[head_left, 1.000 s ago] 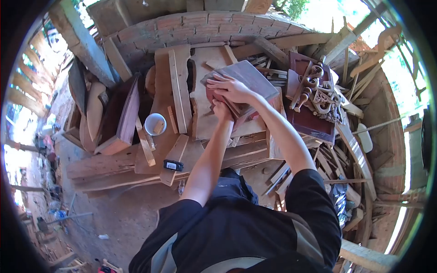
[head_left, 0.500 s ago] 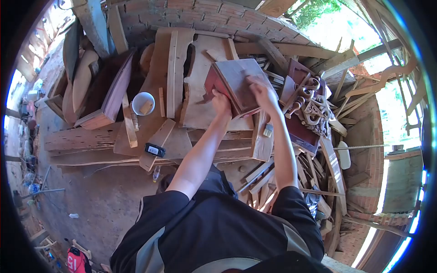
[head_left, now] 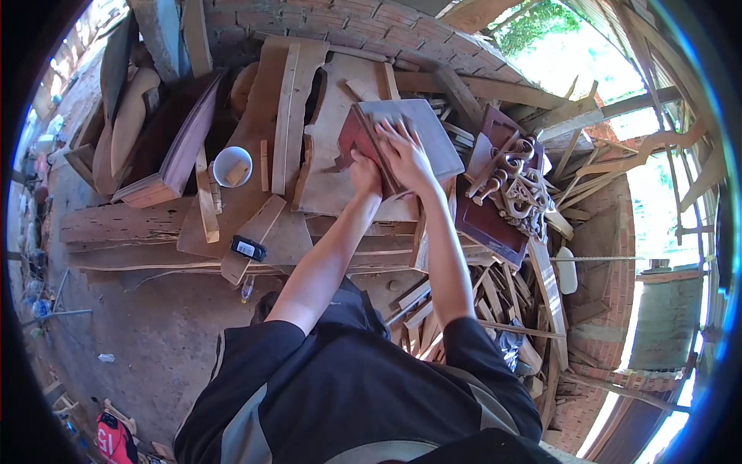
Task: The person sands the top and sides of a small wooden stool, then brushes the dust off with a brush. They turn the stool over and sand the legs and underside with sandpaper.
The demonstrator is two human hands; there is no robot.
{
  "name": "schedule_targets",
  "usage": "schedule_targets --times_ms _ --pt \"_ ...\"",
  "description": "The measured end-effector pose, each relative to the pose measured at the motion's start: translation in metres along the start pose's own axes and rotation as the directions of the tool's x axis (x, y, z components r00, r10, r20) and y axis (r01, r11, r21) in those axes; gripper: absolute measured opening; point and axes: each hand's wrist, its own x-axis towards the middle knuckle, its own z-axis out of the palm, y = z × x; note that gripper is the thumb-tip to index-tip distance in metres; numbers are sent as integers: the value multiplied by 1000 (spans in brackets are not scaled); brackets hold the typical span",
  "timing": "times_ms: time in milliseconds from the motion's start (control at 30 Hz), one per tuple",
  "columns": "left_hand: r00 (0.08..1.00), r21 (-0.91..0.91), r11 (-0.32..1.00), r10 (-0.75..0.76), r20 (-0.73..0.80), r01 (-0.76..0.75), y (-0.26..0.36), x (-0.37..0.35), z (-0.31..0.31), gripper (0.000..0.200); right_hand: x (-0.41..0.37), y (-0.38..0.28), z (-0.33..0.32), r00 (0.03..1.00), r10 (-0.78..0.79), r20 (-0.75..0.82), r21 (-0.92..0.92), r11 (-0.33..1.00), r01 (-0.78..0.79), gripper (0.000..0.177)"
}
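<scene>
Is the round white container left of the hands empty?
Not empty: the round white container has a tan wooden piece inside its rim; cannot tell what lies beneath.

At the lower left edge of the frame, a red and black item (head_left: 113, 442) bears large pale digits that look like 15, turned from upright. Left of the frame's centre, a small black object (head_left: 256, 252) carries a white label (head_left: 245, 248), its print too small to read.

A brick wall (head_left: 325, 22) faces you, with glaring daylight (head_left: 591, 58) and green foliage (head_left: 537, 29) rightward. Grey-brown floor (head_left: 170, 332) spreads to your left.
</scene>
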Motion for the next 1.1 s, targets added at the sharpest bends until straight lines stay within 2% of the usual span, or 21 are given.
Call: schedule_targets --times_ms 200,267,367,400,433,467,500,533,600,633,667,733,800,833,867,933,967,1000,1033,1067,1100 --pt "994 0 1000 -20 -104 20 20 -5 -3 76 86 5 36 999 2 34 -106 994 2 43" --pt "992 -1 999 -40 -119 40 11 1 -2 76 63 2 32 1000 -27 -3 -70 997 27 41" --pt "996 -249 968 53 68 -34 5 -5 -2 75 4 -16 6 993 -114 4 28 993 114 38" --pt "996 -245 969 43 72 -24 2 -2 -1 75 -16 -18 -6 993 -120 22 33 992 119 36" --pt "1000 -122 993 11 20 -8 1 3 2 75 -29 -13 -16 991 -128 39 38 991 127 34" --pt "999 9 1000 -15 -34 16 -3 6 3 75 -31 6 -23 996 -79 32 -59 995 81 32" --pt "996 75 996 -49 -79 55 19 -19 3 75 -28 15 -40 966 254 52 -33 967 -253 32" --pt "997 89 994 -49 -66 55 22 -24 3 75 -24 22 -56 826 558 75 -12 829 -559 32" --pt "995 11 998 -60 -77 61 24 -28 5 75 -34 69 -39 847 413 -335 -126 871 -475 32" --pt "996 71 996 -48 -72 53 20 -22 1 75 -35 58 -37 868 391 -304 -226 856 -465 33" --pt "997 67 997 -43 -68 48 16 -8 0 75 -42 44 -33 923 325 -205 -210 907 -365 33" --pt "998 -103 994 -47 -51 41 -12 33 2 74 -61 6 -23 985 -140 -105 -134 983 126 32" --pt "999 -130 991 -19 -32 14 -6 28 0 74 -61 4 -30 988 -53 -147 -102 994 38 31" --pt "998 -12 1000 -22 -56 21 6 7 -1 73 -68 6 -33 982 45 -185 -68 996 -58 31" --pt "997 109 994 -18 -79 26 14 -7 -2 72 -63 36 -34 934 339 -115 51 941 -335 31" --pt "997 153 988 -4 -79 16 17 -13 0 72 -52 63 -33 843 382 -379 -76 895 -440 31" --pt "996 179 984 1 -91 15 18 -15 2 73 -48 63 -23 845 334 -418 -246 853 -459 31" --pt "996 183 983 6 -84 9 8 -1 5 73 -44 32 -25 811 541 -222 -59 823 -565 29" --pt "1000 -56 998 -3 -9 3 -11 26 6 73 -53 2 -13 916 313 -252 -68 938 -340 29" --pt "998 -288 957 0 67 19 -20 44 1 74 -62 -17 -6 958 69 -278 -86 992 -96 30" --pt "917 251 886 348 196 -390 -19 42 -16 76 -60 -20 -12 955 73 -287 -84 991 -101 30"
